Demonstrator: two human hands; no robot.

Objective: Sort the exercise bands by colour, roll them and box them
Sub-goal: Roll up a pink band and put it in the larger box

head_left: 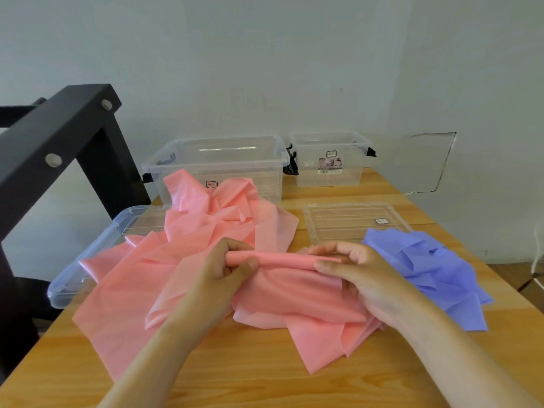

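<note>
Head view, frame centre: the left hand [223, 269] and right hand [356, 275] each grip an end of a rolled pink band [282, 259], fingers curled round it, over the pink heap [203, 231] spread mid-table [265, 378]. Purple bands [435, 278] lie just right, overlapping the right lid's [347, 214] near edge. The left lid [67, 285] sits at the table's left edge, partly under pink. The big box [265, 166] and small box [306, 175] stand at the back against the wall. Bare wood runs along the frame's bottom.
</note>
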